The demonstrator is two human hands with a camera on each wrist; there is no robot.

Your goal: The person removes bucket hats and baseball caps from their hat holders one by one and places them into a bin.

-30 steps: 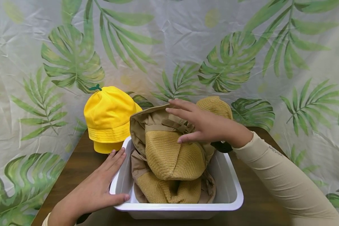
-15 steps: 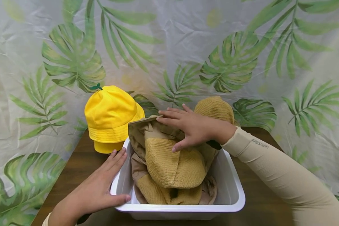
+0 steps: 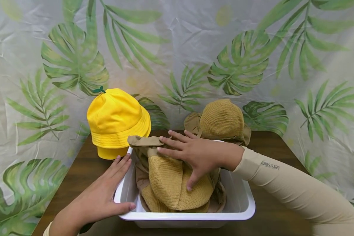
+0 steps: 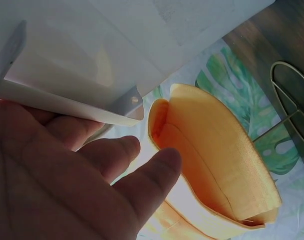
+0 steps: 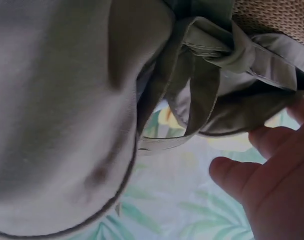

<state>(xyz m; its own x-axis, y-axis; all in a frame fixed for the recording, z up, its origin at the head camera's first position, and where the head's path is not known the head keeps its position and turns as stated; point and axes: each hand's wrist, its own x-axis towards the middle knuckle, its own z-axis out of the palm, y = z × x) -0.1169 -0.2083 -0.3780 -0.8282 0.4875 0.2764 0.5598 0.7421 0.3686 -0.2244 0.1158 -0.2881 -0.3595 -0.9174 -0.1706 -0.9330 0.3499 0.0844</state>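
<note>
A white plastic bin (image 3: 239,209) holds tan hats with woven crowns, the upper hat (image 3: 166,183) lying over another (image 3: 153,200). The right hand (image 3: 202,154) lies spread over the upper hat, its fingers on the fabric brim near the bin's far side. My left hand (image 3: 103,196) rests on the bin's left wall, fingers along the outside and thumb at the near left corner. In the right wrist view the fingers (image 5: 234,172) are beside the brim and its knotted fabric band (image 5: 227,50).
A yellow bucket hat (image 3: 118,118) with a green sprout stands behind the bin at the left. Another tan hat (image 3: 222,119) stands behind it at the right. In the left wrist view a metal wire stand (image 4: 277,125) shows beside the yellow hat (image 4: 217,150). A leaf-patterned cloth hangs behind.
The right hand has moved down and a little left, and the upper hat has sunk lower into the bin, uncovering more of the tan hat behind. My left hand has barely moved.
</note>
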